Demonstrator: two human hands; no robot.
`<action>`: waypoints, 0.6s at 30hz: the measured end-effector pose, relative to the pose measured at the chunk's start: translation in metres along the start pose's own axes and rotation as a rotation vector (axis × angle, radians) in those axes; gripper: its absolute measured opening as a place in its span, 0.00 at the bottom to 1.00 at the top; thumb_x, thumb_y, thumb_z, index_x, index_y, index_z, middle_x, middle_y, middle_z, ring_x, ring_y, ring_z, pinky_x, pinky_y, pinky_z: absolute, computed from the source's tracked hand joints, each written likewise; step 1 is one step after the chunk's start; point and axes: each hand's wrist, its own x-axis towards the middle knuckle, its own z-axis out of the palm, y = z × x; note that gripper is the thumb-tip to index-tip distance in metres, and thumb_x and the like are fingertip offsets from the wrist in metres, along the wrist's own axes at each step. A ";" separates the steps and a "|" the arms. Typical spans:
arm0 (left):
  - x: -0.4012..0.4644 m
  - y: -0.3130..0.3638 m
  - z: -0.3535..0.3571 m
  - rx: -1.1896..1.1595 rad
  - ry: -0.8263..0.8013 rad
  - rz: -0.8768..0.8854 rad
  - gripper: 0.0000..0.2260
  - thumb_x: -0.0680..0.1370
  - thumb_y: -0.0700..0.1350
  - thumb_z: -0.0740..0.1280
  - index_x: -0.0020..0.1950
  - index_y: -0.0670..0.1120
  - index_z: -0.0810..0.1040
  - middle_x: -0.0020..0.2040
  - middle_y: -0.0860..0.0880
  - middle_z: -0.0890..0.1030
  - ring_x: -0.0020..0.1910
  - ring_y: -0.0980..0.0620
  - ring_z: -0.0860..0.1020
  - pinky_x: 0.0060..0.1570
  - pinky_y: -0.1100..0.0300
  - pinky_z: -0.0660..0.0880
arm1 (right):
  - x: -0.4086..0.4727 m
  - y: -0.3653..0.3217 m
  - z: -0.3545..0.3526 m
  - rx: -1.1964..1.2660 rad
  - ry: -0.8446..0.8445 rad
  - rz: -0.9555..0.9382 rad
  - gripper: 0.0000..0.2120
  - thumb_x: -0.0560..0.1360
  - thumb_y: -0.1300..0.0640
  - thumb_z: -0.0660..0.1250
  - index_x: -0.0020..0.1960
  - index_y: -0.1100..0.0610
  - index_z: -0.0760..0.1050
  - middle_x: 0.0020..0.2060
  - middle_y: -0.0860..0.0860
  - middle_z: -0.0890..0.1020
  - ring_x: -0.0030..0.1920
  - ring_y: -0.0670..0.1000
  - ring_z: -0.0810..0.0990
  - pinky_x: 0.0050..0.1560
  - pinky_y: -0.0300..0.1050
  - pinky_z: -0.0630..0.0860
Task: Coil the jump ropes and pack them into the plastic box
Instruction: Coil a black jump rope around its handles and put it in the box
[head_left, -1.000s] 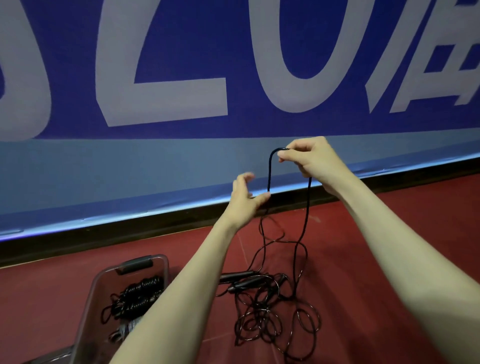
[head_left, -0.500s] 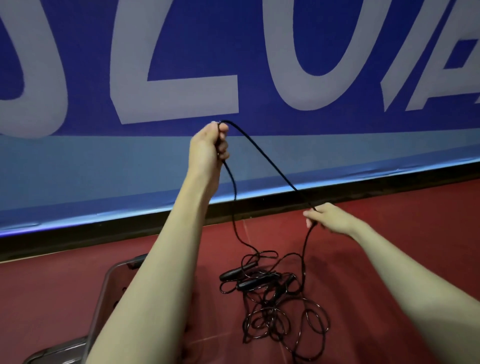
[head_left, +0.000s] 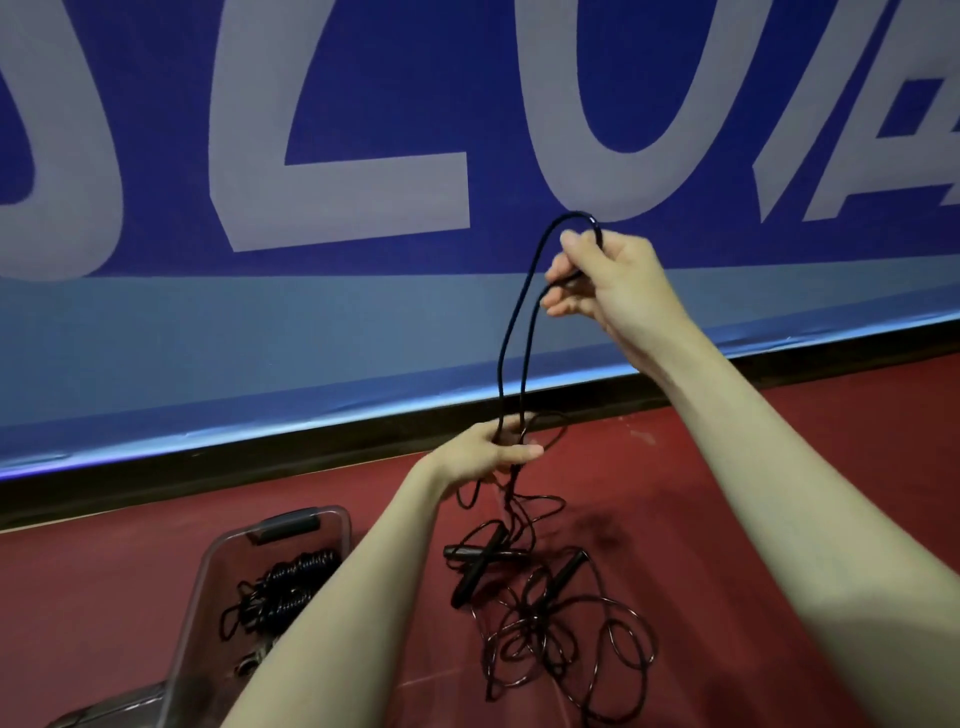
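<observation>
Pinching the top of a long loop of black jump rope (head_left: 511, 332), the right hand (head_left: 608, 283) is up high against the blue banner (head_left: 363, 322), fingers curled on the cord. Down below, the left hand (head_left: 485, 452) grips both strands of that same loop, fingers wrapped round them. From there the rope drops into a loose tangle on the red floor (head_left: 779, 467), black handles (head_left: 478, 564) lying crossed among the coils. Off to the left sits the clear plastic box (head_left: 208, 597), with coiled ropes (head_left: 283, 590) inside it.
</observation>
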 end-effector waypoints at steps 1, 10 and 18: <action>0.002 0.001 0.004 0.026 0.048 0.028 0.11 0.80 0.48 0.66 0.61 0.49 0.78 0.50 0.51 0.83 0.42 0.62 0.77 0.38 0.71 0.69 | 0.000 -0.003 0.000 0.009 0.005 -0.026 0.15 0.82 0.59 0.60 0.37 0.60 0.72 0.34 0.54 0.77 0.30 0.49 0.79 0.34 0.41 0.78; -0.008 0.071 -0.053 -0.749 0.427 0.257 0.17 0.84 0.48 0.56 0.42 0.40 0.76 0.25 0.54 0.75 0.21 0.61 0.64 0.22 0.70 0.60 | 0.001 0.053 -0.036 -0.303 0.023 0.113 0.14 0.73 0.71 0.69 0.49 0.54 0.73 0.46 0.53 0.77 0.38 0.45 0.77 0.38 0.36 0.77; -0.042 0.116 -0.071 -0.937 0.292 0.305 0.16 0.84 0.51 0.55 0.46 0.42 0.74 0.24 0.55 0.66 0.19 0.60 0.58 0.18 0.69 0.55 | -0.027 0.126 -0.015 -0.520 -0.350 0.420 0.41 0.69 0.67 0.75 0.75 0.50 0.60 0.69 0.54 0.69 0.65 0.55 0.73 0.59 0.46 0.74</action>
